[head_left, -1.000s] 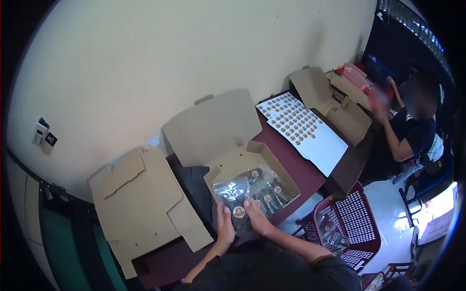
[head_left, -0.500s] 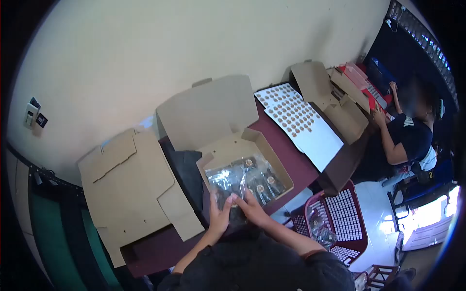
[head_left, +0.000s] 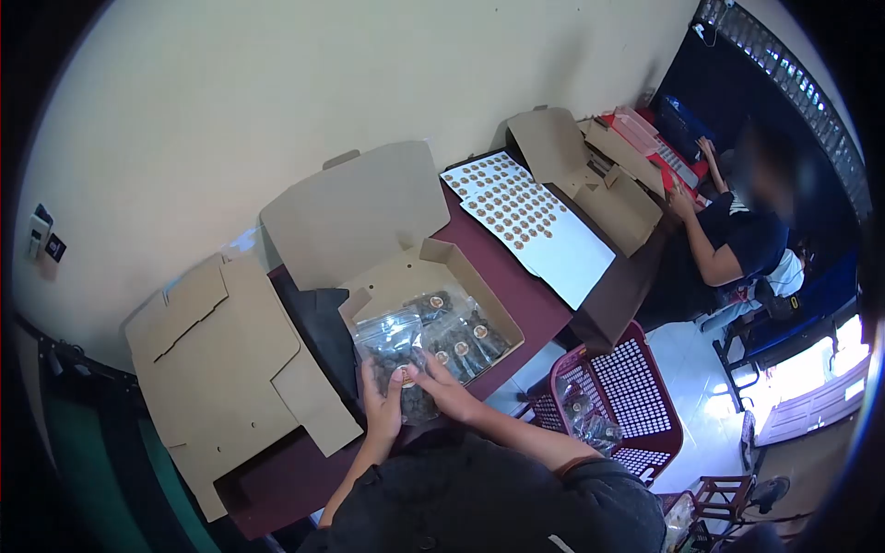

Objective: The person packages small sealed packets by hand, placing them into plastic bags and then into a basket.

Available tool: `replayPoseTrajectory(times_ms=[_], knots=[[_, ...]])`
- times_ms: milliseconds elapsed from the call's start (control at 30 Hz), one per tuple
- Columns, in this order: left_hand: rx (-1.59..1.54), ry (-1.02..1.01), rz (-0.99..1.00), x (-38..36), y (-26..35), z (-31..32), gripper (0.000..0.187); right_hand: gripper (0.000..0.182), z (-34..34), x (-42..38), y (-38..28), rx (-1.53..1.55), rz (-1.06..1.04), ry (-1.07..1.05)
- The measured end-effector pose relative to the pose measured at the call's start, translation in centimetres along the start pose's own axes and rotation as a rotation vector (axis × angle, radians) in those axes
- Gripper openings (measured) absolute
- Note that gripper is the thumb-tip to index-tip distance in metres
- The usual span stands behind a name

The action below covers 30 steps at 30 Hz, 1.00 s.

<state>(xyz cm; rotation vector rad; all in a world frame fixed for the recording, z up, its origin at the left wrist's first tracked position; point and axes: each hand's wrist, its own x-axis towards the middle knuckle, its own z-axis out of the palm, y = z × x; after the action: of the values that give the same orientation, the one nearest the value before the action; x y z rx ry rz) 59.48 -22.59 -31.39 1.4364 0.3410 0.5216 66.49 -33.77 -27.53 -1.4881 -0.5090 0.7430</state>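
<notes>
Both my hands grip a clear zip pouch [head_left: 395, 343] of dark pieces, with a round sticker on its front. My left hand [head_left: 382, 407] wraps the pouch's left edge, thumb on the front by the sticker. From the right, my right hand [head_left: 446, 391] holds the other side, its thumb also near the sticker. Directly behind the pouch, an open cardboard box [head_left: 502, 324] contains several similar stickered pouches [head_left: 479, 332], lying flat. The held pouch overlaps the box's front left corner and hides part of it.
Flattened cardboard boxes [head_left: 235, 341] cover the table's left end. Right of the open box lie white sticker sheets [head_left: 576, 267], then another open carton [head_left: 618, 217]. A maroon basket [head_left: 636, 369] with pouches stands on the floor at right. A co-worker [head_left: 728, 244] sits beyond.
The camera view has shifted, so the surroundings appear farther left. The pouch in my hands now faces me more squarely, with its sticker and dark contents plainer. Both hands keep their hold.
</notes>
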Motion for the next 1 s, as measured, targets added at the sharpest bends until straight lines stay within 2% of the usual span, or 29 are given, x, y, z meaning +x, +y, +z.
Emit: replayPoseTrajectory(times_ms=[67,200,267,300,367,467,600,700,767,900,1000], knots=[[-0.033,0.012,0.018,-0.1,-0.6,-0.1,0.054,0.058,-0.4,0.2,1.1,0.081,0.062,-0.037],[-0.151,0.03,-0.061,-0.4,-2.6,-0.4,0.055,0.056,-0.4,0.3,2.6,0.173,0.023,-0.01],[-0.093,0.064,-0.096,-0.5,-2.1,-0.5,0.053,0.053,-0.5,0.1,1.9,0.275,0.095,0.002],[-0.092,0.061,-0.099,-0.6,-1.7,-0.3,0.053,0.053,-0.4,0.0,1.9,0.277,0.096,0.006],[-0.101,-0.018,-0.02,-0.7,-0.8,0.2,0.05,0.05,-0.1,-0.2,1.9,0.053,-0.126,0.027],[0.02,-0.023,0.034,-0.7,-0.7,0.2,0.048,0.05,-0.2,0.0,2.3,0.084,-0.099,0.003],[-0.035,0.012,-0.006,-0.9,-0.4,0.3,0.047,0.048,-0.4,0.2,2.9,0.045,-0.029,-0.033],[-0.096,0.03,0.006,-0.9,-0.7,0.2,0.047,0.046,-0.2,0.2,2.9,0.024,-0.008,0.018],[-0.075,0.018,-0.002,-0.9,-1.1,-0.1,0.047,0.046,0.0,0.1,2.4,0.158,0.069,0.028],[-0.082,0.009,-0.028,-1.2,-0.8,-0.1,0.049,0.047,-0.3,0.2,3.0,0.089,-0.062,-0.092],[-0.16,0.0,-0.013,-1.1,-0.7,0.2,0.047,0.045,-0.3,0.5,3.5,0.146,0.032,-0.071]])
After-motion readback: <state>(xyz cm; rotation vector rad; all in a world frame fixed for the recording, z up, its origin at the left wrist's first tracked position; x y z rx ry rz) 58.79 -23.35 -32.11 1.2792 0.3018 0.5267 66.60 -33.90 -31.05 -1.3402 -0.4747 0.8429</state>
